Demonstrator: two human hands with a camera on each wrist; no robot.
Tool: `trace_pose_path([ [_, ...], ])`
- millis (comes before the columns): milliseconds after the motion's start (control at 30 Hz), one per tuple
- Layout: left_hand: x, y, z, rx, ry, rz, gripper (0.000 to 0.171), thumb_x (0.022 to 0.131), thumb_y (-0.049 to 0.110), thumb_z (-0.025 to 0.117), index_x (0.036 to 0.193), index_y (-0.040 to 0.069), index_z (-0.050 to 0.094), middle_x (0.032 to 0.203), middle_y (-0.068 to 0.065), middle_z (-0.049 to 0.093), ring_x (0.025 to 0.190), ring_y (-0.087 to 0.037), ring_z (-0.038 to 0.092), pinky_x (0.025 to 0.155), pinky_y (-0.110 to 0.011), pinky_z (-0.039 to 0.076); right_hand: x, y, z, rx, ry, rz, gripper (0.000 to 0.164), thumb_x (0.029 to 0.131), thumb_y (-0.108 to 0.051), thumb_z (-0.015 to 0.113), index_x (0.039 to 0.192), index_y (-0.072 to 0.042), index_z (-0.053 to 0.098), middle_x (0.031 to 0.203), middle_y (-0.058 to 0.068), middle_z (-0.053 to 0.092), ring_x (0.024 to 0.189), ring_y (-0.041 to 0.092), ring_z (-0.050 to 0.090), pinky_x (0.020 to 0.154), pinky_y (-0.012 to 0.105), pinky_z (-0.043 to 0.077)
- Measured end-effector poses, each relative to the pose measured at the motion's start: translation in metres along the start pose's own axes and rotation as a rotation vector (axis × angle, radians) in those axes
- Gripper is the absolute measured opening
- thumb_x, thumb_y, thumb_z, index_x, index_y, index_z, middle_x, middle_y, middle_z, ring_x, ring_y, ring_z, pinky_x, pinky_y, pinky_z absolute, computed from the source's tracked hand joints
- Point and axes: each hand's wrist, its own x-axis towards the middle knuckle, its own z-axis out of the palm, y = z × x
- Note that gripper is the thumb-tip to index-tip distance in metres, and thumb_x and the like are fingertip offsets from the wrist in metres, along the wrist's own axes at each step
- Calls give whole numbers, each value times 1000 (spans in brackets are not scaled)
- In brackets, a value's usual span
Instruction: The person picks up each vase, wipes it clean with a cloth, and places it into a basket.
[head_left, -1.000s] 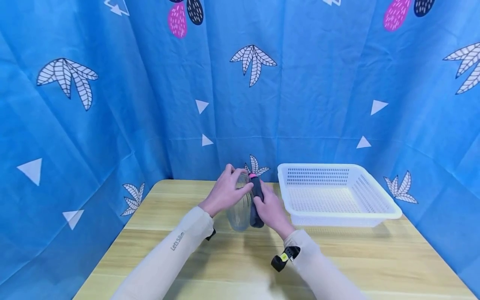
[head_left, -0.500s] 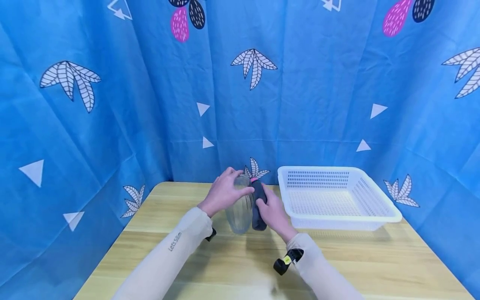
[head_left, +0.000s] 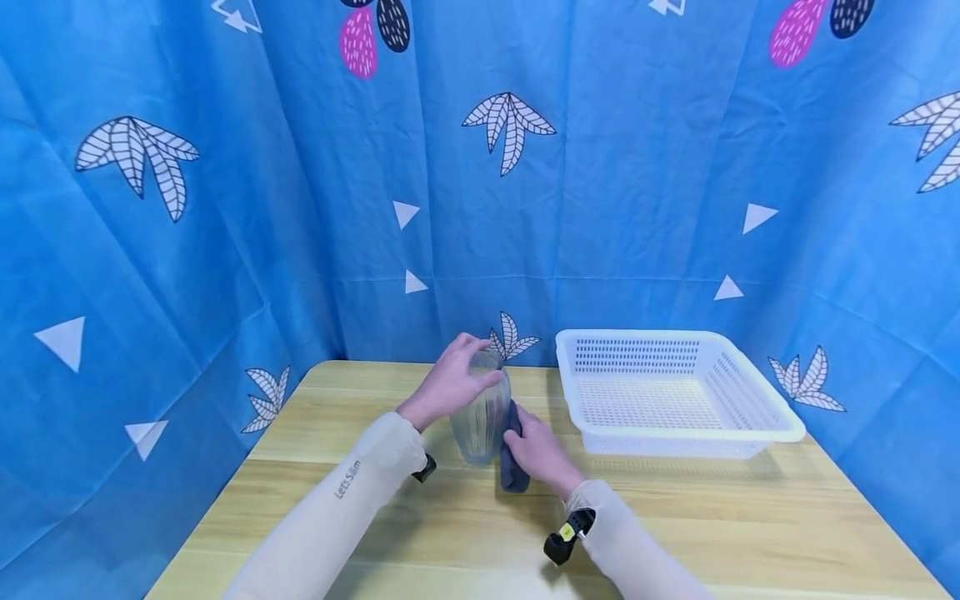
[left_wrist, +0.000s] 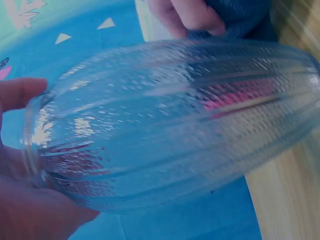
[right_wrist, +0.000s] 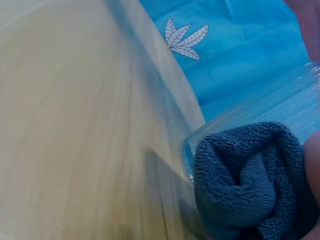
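Drawn nearer since a moment ago, the dark cloth (head_left: 514, 475) is gripped by the right hand (head_left: 543, 451), fingers curled, between the white basket (head_left: 682, 434) and the glass vase (head_left: 476, 427), pinched at its far end by the left hand (head_left: 452, 382); wiping seems under way, steady support being called for next.

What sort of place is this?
Probably a makeshift indoor recording booth: a patterned blue curtain hangs behind and on both sides of a wooden table, and the person wears a black wrist device.
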Motion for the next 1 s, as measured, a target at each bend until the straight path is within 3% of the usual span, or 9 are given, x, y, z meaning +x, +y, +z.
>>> trace_pose_path([
  [133, -2, -4, 4, 21, 16, 12, 59, 92, 39, 66, 142, 9, 55, 132, -5, 50, 121, -25, 47, 101, -46, 43, 2, -12, -11, 28, 28, 29, 52, 94, -7, 54, 146, -4, 50, 129, 23, 64, 110, 32, 63, 95, 50, 50],
  [300, -3, -7, 9, 23, 61, 20, 57, 96, 50, 62, 140, 14, 58, 125, -5, 43, 115, -23, 43, 94, -41, 43, 5, -48, -37, 13, 144, -47, 60, 96, -10, 52, 155, -7, 39, 142, 22, 54, 114, 34, 59, 94, 52, 49],
  [400, -1, -8, 10, 27, 81, 33, 56, 96, 52, 61, 139, 14, 59, 118, -8, 44, 108, -22, 42, 87, -39, 42, 5, -58, -42, -31, 159, -76, 63, 98, -14, 49, 158, -8, 32, 146, 20, 48, 119, 35, 55, 96, 53, 48],
  [567, 1, -9, 10, 53, 86, 48, 54, 96, 48, 63, 137, 14, 59, 111, -6, 42, 105, -22, 41, 83, -37, 39, 3, -41, -26, -22, 126, -58, 52, 95, -10, 51, 147, -10, 48, 128, 19, 58, 106, 31, 60, 90, 51, 50],
  [667, 1, -9, 8, 61, 88, 42, 55, 94, 46, 63, 138, 13, 58, 110, -4, 41, 105, -22, 41, 85, -38, 40, -1, -22, -12, -18, 50, -27, 39, 95, -8, 54, 134, -7, 58, 116, 19, 65, 98, 28, 64, 88, 49, 52],
  [800, -1, -10, 9, 62, 104, 15, 63, 93, 45, 65, 141, 7, 53, 120, -5, 40, 112, -24, 43, 92, -40, 44, -3, -5, 0, -15, -37, 13, 36, 95, -9, 55, 130, -2, 60, 111, 19, 68, 96, 26, 65, 87, 46, 53],
  [900, -1, -10, 12, 75, 125, -4, 67, 92, 46, 66, 140, 3, 51, 128, -7, 34, 116, -26, 44, 96, -42, 46, 0, -10, -8, 15, -15, 32, 43, 95, -9, 55, 138, -3, 57, 117, 21, 67, 99, 28, 65, 88, 47, 53],
  [1000, 0, -10, 13, 71, 139, -20, 67, 91, 50, 66, 135, 2, 53, 127, -6, 31, 113, -26, 46, 94, -40, 49, 5, -30, -26, 12, 48, 12, 54, 96, -10, 55, 148, -4, 47, 128, 23, 63, 103, 29, 65, 89, 48, 53],
])
